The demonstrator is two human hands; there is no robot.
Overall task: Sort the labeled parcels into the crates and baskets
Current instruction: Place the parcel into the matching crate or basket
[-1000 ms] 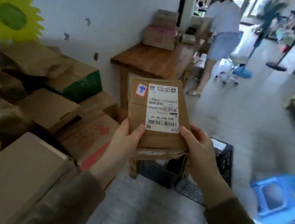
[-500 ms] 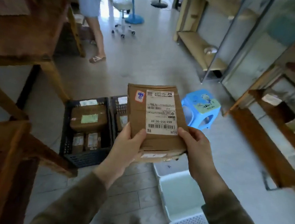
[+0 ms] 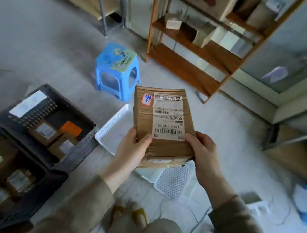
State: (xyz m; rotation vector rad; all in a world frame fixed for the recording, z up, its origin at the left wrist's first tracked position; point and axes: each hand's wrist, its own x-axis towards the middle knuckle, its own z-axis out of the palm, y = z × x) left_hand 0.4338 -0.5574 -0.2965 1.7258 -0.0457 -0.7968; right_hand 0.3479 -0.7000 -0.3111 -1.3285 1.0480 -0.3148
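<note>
Cardboard, taped and creased, made up the parcel, which was held upright in the air before the person, with white baskets seen on the floor below it. It was judged light, since it was carried by its lower end alone, and fairly stiff. The bottom edge looked crushed and torn, so a squeeze there was best avoided. The tape was likely slick, and the bare cardboard sides were judged the better place for a hold.

The left hand was wrapped round the lower left corner, thumb laid on the front face just beside the label. The right hand was closed on the lower right edge, thumb touching the label's corner, fingers hidden behind. The parcel rose up and away from both hands, label turned to the camera. Black crates, holding other parcels, lay to the left, well apart from it.
</note>
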